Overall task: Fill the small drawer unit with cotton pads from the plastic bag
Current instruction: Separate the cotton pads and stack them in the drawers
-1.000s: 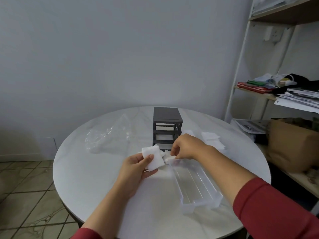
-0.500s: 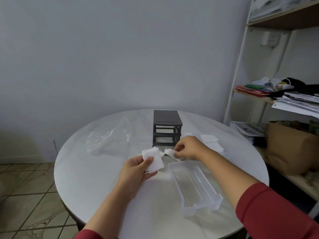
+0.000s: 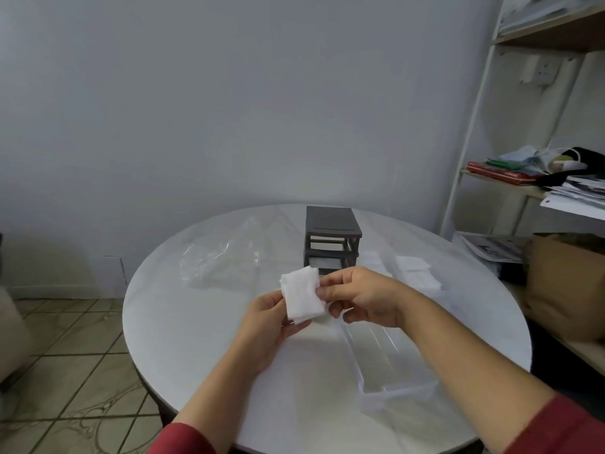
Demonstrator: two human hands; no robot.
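Note:
A small stack of white cotton pads is held above the table between both hands. My left hand grips its lower left edge, and my right hand pinches its right edge. Behind them stands the dark grey drawer unit, its upper slots open at the front. A clear pulled-out drawer lies on the table under my right forearm. The crumpled clear plastic bag lies to the left of the unit. More white cotton pads lie to the right of the unit.
The round white table stands against a grey wall, with tiled floor at the lower left. A shelf with papers and cloths stands at the right. A brown paper bag sits beside the table's right edge.
My right hand has brought the pad it picked up over to the stack in my left hand. Both hands now hold the stack together, raised a little.

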